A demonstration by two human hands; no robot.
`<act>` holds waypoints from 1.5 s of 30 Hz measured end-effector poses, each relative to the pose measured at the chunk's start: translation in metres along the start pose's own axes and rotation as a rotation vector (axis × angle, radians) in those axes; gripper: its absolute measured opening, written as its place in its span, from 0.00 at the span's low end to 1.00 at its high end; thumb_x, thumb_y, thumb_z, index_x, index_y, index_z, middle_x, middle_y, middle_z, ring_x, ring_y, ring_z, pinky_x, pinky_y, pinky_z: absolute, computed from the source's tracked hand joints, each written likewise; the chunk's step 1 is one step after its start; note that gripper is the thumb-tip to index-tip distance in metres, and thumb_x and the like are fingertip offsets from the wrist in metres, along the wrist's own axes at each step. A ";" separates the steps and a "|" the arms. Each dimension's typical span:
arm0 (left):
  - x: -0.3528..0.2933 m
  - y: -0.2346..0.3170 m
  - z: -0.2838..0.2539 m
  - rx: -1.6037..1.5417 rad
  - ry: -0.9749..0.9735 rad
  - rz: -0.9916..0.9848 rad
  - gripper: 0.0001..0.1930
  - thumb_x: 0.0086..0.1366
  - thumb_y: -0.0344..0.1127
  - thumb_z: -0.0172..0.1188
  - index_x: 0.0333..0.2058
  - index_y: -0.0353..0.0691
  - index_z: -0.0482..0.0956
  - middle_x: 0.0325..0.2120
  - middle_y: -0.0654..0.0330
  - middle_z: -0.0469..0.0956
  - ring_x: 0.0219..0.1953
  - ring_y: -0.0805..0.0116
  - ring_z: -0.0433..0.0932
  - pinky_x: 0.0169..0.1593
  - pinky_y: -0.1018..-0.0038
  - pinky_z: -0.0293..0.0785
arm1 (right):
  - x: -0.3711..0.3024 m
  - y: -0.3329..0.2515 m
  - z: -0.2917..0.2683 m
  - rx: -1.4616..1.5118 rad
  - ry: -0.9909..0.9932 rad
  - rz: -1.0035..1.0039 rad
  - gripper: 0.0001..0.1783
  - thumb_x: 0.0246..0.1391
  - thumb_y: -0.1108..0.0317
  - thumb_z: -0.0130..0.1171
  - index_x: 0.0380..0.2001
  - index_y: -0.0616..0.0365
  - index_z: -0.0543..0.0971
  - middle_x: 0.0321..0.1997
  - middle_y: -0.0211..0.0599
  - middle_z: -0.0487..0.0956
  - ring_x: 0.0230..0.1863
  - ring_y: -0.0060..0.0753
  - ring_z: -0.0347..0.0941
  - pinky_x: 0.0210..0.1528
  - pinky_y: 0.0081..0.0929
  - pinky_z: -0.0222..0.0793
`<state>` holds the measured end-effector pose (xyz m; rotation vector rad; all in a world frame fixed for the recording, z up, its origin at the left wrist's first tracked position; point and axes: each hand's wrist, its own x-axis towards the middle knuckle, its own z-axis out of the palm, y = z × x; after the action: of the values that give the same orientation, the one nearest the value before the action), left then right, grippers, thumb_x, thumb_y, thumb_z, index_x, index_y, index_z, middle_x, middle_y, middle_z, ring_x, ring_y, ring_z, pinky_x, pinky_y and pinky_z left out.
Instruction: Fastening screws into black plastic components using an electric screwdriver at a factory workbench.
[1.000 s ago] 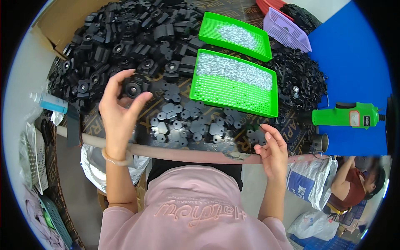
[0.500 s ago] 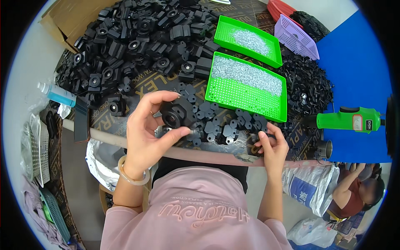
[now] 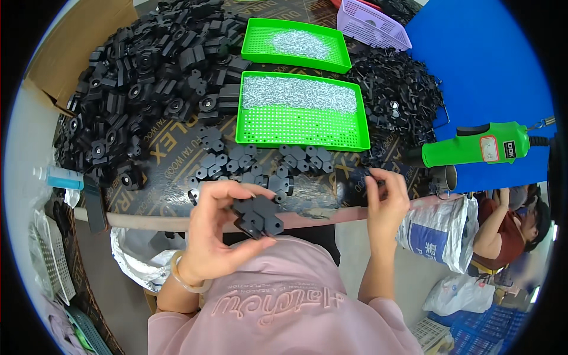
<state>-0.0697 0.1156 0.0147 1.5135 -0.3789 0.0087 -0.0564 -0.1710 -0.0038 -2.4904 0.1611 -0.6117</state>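
My left hand [image 3: 216, 231] holds a black plastic housing [image 3: 257, 216] above the table's near edge, thumb below and fingers on top. A flat, lobed face with small holes shows on it. To the right, my right hand [image 3: 387, 204] is raised over the table edge with its fingers curled in toward the thumb. What it holds, if anything, I cannot make out; a dark blur lies beside the fingertips. Between and beyond the hands, several black lobed plates [image 3: 241, 158] lie in loose rows on the table.
Green trays [image 3: 305, 144] of small silvery pieces stand ahead. A heap of black housings [image 3: 148, 65] fills the far left, and small black parts [image 3: 396, 89] the right. A green power screwdriver [image 3: 473, 145] hangs right, above a metal cup [image 3: 444, 179]. Another person [image 3: 503, 231] sits beyond.
The housing has turned from its round opening to a flat holed face and come nearer me. My right hand has left the plate at its fingertips. The whole view has shifted.
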 end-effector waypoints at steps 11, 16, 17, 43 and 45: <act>0.005 -0.017 0.039 0.041 -0.124 -0.041 0.38 0.50 0.23 0.75 0.60 0.37 0.67 0.52 0.55 0.79 0.43 0.71 0.83 0.34 0.79 0.84 | 0.014 0.033 0.026 -0.308 0.037 -0.080 0.13 0.49 0.64 0.72 0.33 0.56 0.79 0.34 0.34 0.78 0.39 0.42 0.74 0.40 0.38 0.70; 0.006 -0.016 0.040 0.096 -0.154 -0.015 0.36 0.50 0.21 0.75 0.58 0.36 0.70 0.53 0.56 0.77 0.44 0.72 0.82 0.37 0.79 0.84 | 0.014 0.041 0.007 0.047 -0.051 0.074 0.11 0.50 0.70 0.71 0.34 0.59 0.80 0.31 0.34 0.77 0.36 0.33 0.73 0.38 0.29 0.69; 0.006 -0.017 0.042 -0.035 -0.146 -0.085 0.35 0.51 0.21 0.75 0.57 0.37 0.69 0.53 0.56 0.77 0.44 0.72 0.82 0.38 0.79 0.84 | 0.013 0.047 0.003 0.116 -0.078 0.099 0.11 0.50 0.72 0.71 0.35 0.60 0.80 0.36 0.35 0.78 0.37 0.31 0.73 0.40 0.26 0.69; 0.015 0.006 0.055 -0.463 -0.220 -0.431 0.26 0.77 0.48 0.47 0.65 0.39 0.60 0.53 0.50 0.73 0.50 0.53 0.81 0.39 0.65 0.87 | 0.020 0.060 -0.020 0.954 -0.046 0.546 0.19 0.71 0.57 0.52 0.53 0.60 0.77 0.25 0.24 0.72 0.24 0.18 0.75 0.23 0.14 0.65; 0.015 0.006 0.056 -0.568 -0.220 -0.515 0.26 0.78 0.49 0.44 0.66 0.40 0.58 0.52 0.49 0.73 0.51 0.49 0.81 0.39 0.63 0.87 | 0.015 0.051 -0.023 1.005 -0.083 0.555 0.17 0.70 0.58 0.53 0.52 0.59 0.78 0.25 0.23 0.72 0.22 0.16 0.73 0.22 0.13 0.64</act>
<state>-0.0702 0.0577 0.0252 1.0098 -0.1354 -0.6267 -0.0531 -0.2287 -0.0093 -1.4012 0.3834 -0.2409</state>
